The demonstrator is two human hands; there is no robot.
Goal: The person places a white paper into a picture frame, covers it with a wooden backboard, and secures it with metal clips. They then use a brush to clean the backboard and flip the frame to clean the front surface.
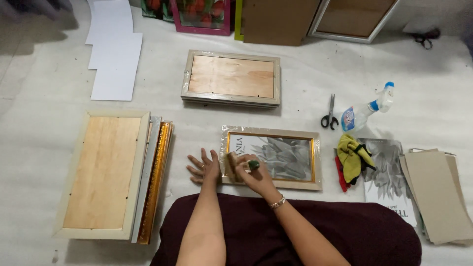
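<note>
A beige picture frame [295, 134] wrapped in clear film lies face up in front of me, holding a grey leaf print behind a gold inner border. My right hand [249, 172] rests on its lower left corner, fingers curled around a small dark green object [253, 164]. My left hand [203, 168] lies flat on the white surface just left of the frame, fingers spread, holding nothing. A bracelet sits on my right wrist.
A stack of frames [113, 172] lies back-up at left, another wrapped stack [231, 78] further away. Scissors [329, 117], a spray bottle [367, 109], yellow and red cloths [352, 158], a print [391, 184] and cardboard sheets [438, 194] lie right. White paper sheets [116, 54] at far left.
</note>
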